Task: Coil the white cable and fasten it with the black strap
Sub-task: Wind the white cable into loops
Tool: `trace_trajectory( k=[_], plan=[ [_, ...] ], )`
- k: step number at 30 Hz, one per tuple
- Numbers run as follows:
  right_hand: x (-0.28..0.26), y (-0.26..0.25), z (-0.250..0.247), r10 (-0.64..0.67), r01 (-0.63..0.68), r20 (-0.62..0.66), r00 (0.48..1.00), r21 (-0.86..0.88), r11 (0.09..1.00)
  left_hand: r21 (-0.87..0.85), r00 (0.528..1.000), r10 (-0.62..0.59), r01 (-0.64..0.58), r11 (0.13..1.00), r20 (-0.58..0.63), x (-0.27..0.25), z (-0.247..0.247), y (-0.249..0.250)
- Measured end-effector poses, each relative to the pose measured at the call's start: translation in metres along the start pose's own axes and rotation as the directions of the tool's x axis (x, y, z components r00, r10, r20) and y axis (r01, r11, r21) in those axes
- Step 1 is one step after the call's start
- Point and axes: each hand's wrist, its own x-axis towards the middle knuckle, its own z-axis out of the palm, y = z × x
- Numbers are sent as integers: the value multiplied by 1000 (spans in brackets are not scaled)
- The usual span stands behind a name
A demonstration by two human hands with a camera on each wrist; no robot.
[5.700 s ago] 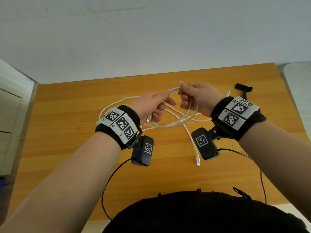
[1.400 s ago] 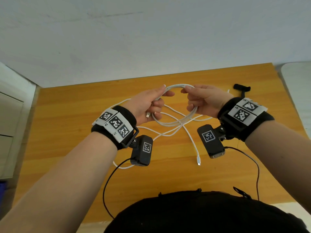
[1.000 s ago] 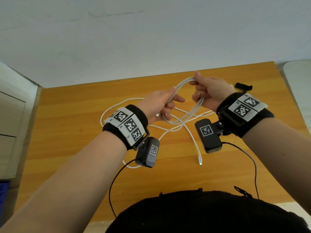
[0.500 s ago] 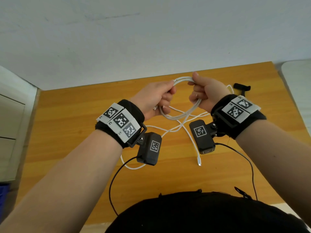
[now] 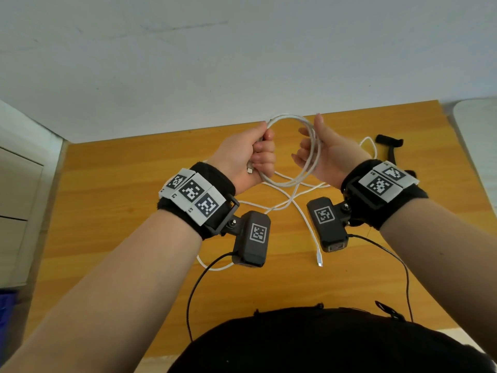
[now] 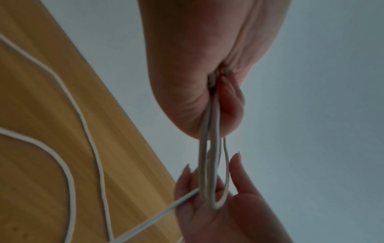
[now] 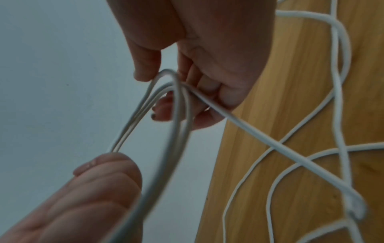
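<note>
A wooden table is seen under both raised hands. Above it, several turns of the white cable are held up as a loop between the two hands. One side of the loop is gripped by the left hand: its fingers are curled tightly into a fist around the strands, and a silver plug end of the cable is seen sticking out below these fingers. The other side of the loop is passed across the palm of the right hand. The fingers of this hand are only loosely bent, with the thumb pointing up, and the strands lie between the thumb and the fingers; a firm pinch is not seen. From below the fingers, the rest of the cable hangs down and lies in loose curves on the table, its other plug resting nearer to the person's body. The black strap is lying on the table beyond the right wrist, well apart from the fingers and not touched.
</note>
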Motion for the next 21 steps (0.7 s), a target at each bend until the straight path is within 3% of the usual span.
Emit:
trace_trajectory(
  k=[4, 8, 12, 15, 21],
  plan=[
    [-8, 20, -3, 111, -108, 23, 994, -122, 987, -221, 999, 26, -33, 975, -32, 4, -2, 4],
    [-13, 43, -7, 242, -226, 47, 969, -229, 947, -310, 996, 64, -80, 947, -61, 5, -5, 9],
    [-12, 61, -10, 255, -200, 20, 967, -557, 806, -349, 987, 126, -155, 924, -104, 4, -8, 18],
    [-11, 63, -10, 182, -140, -11, 983, -686, 714, -377, 979, 167, -201, 904, -119, 3, -11, 24],
    [-12, 46, -3, -127, -1, -137, 982, -684, 729, -276, 948, 238, -291, 916, -211, 3, -13, 25]
  ],
)
